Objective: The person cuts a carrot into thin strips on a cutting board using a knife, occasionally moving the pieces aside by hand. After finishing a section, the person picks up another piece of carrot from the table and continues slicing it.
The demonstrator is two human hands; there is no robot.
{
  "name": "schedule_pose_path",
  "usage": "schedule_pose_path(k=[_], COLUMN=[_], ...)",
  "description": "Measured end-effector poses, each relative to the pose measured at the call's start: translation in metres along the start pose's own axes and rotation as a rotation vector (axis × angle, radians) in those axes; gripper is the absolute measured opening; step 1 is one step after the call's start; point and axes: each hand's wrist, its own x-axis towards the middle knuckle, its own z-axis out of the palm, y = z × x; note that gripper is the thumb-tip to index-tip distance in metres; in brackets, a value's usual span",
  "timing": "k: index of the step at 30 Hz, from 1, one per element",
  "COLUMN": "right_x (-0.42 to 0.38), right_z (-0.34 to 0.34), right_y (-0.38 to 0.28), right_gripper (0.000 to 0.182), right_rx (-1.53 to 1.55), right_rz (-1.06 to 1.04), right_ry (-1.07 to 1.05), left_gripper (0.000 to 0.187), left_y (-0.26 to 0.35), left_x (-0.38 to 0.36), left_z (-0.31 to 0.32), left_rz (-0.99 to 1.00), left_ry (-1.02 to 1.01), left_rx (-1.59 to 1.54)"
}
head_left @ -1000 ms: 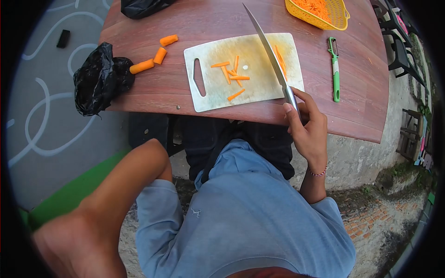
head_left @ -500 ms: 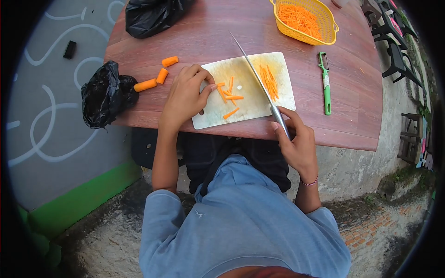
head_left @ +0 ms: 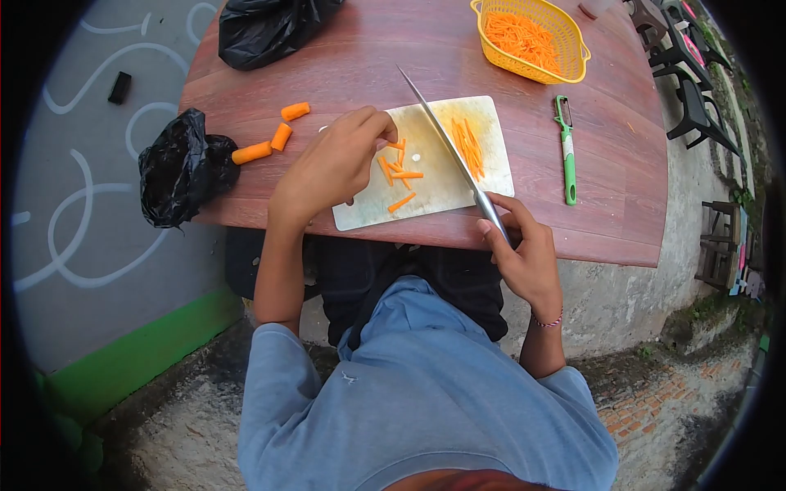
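Observation:
My right hand [head_left: 524,250] is wrapped round the handle of a long knife [head_left: 446,135], whose blade slants up and left across the white cutting board [head_left: 442,196]. Right of the blade lies a bundle of thin carrot strips [head_left: 467,149]. Over the board's left part, my left hand [head_left: 340,159] has its fingertips pinched on a small carrot stick [head_left: 395,146]. Several loose carrot sticks [head_left: 401,173] lie just below those fingertips, left of the blade.
Three carrot chunks [head_left: 281,137] lie left of the board, beside an open black plastic bag [head_left: 184,168]. Another black bag [head_left: 274,29] is at the back left. A yellow basket [head_left: 573,61] of shredded carrot and a green peeler [head_left: 568,159] are on the right.
My left hand has moved slightly up and further over the board, lifting a carrot stick. The knife remains in my right hand, nearly still. The whole view has shifted a little.

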Motion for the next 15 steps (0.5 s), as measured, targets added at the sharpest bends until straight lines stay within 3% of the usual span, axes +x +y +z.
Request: schedule_pose_path(k=[2, 4, 5, 7, 11, 13, 15], right_x=[0.001, 0.001, 0.001, 0.000, 0.000, -0.001, -0.001], right_z=[-0.004, -0.007, -0.008, -0.008, -0.007, -0.005, -0.004], right_y=[0.000, -0.003, -0.005, -0.009, -0.010, -0.006, -0.003], right_gripper=[0.041, 0.041, 0.040, 0.040, 0.039, 0.039, 0.038], right_rx=[0.012, 0.023, 0.067, 0.107, 0.130, 0.112, 0.058], right_rz=[0.021, 0.036, 0.081, 0.126, 0.140, 0.132, 0.046], right_ry=[-0.012, -0.023, -0.038, -0.051, -0.045, -0.044, -0.022], left_gripper=[0.012, 0.011, 0.011, 0.011, 0.009, 0.012, 0.014], left_y=[0.004, 0.003, 0.003, 0.002, -0.005, -0.008, -0.003], left_x=[0.014, 0.036, 0.046, 0.063, 0.070, 0.054, 0.039], left_z=[-0.004, -0.002, 0.001, 0.010, 0.024, 0.031, 0.029], left_rz=[0.050, 0.254, 0.257, 0.260, 0.212, 0.210, 0.156], left_ry=[-0.097, -0.273, -0.268, -0.445, -0.407, -0.132, -0.034], left_rx=[-0.052, -0.064, -0.064, 0.033, 0.017, -0.054, -0.037])
